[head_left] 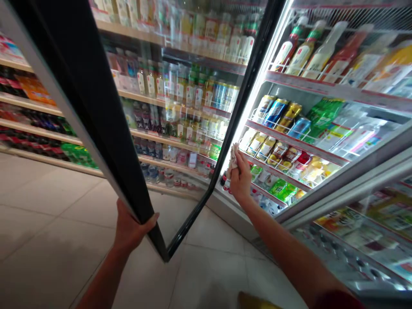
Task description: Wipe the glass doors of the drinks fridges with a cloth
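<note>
An open glass door [193,107] with a black frame stands out from a lit drinks fridge. My left hand [130,225] is closed around the lower part of the door's outer frame [128,141], its thumb on the inner side. My right hand [240,178] is closed on a crumpled whitish cloth [233,158], held beside the inner left edge of the fridge opening, near the lit strip [246,113]. Cans [277,112] stand on the fridge shelf just above and right of that hand.
Glass bottles [309,51] line the top fridge shelf, with shorter bottles [267,148] lower down. A neighbouring glass door [360,231] is at the right. Store shelves of drinks [35,111] run along the left, and pale floor tiles [58,231] lie below.
</note>
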Motion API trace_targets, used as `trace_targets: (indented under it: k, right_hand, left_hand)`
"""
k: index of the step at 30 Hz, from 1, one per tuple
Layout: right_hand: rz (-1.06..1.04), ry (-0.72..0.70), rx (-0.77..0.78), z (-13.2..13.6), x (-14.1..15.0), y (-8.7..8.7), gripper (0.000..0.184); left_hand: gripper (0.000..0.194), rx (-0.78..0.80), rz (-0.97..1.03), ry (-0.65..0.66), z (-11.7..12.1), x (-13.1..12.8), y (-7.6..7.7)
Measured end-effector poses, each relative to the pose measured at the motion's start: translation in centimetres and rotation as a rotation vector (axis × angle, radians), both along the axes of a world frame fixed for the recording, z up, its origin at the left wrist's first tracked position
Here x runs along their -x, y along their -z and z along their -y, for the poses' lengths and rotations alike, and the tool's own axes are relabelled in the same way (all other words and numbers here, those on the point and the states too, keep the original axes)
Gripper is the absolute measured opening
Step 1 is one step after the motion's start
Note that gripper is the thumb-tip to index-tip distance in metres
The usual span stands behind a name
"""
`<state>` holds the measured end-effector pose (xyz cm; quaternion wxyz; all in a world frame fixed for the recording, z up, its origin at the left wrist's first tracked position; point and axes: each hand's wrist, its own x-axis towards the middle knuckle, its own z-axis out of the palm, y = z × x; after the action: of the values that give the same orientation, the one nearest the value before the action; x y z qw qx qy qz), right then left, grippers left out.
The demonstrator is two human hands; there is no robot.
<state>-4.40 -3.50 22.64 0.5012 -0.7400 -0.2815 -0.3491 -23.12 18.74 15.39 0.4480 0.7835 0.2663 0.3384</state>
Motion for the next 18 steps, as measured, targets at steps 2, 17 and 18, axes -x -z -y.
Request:
trace_targets:
  k: [2,17,18]
  right_hand:
    - [-0.008,-0.011,-0.007,0.4,0.1,-0.1,0.042]
    - [0.293,-0.249,0.048,-8.5,1.0,4.7,0.047]
    - [0.384,-0.289,0.081,-9.9,1.6,5.9,0.047]
  left_hand:
    - [0.078,0.022,0.009,-0.003,-0.2,-0.1,-0.1]
    - [0.063,-0.055,0.144,-0.113,-1.1,-1.2,0.7]
    - [0.061,-0.096,0.143,-0.167,-0.7,-1.3,0.7]
